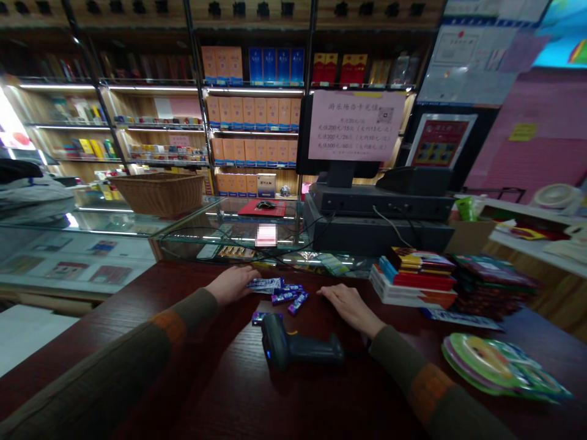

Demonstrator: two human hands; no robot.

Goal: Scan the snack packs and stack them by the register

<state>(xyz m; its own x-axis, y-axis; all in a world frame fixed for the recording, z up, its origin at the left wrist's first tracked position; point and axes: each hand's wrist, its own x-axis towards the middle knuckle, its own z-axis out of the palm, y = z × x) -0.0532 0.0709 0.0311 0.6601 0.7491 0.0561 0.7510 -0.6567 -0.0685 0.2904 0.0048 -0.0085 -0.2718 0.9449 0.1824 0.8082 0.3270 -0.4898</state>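
Several small blue-and-purple wrapped sticks [285, 296] lie loosely grouped on the dark red-brown counter [202, 366]. My left hand [233, 285] rests at their left side, its fingertips at the end of a silvery-blue wrapped stick [266, 283]; whether it grips that stick is not clear. To the right of the group, my right hand [346, 302] lies palm down on the counter with nothing visible in it, fingers partly hidden behind its back. A dark barcode scanner [300, 348] lies on its side nearer to me, its head touching or covering part of another purple stick [259, 318].
Stacked boxes and packets [413, 278] stand right of my right hand, with round green packages [499, 366] nearer. Behind the counter are a glass case [220, 226], a cash register with a monitor [348, 128] and a wicker basket [160, 192]. Loose cables cross the glass.
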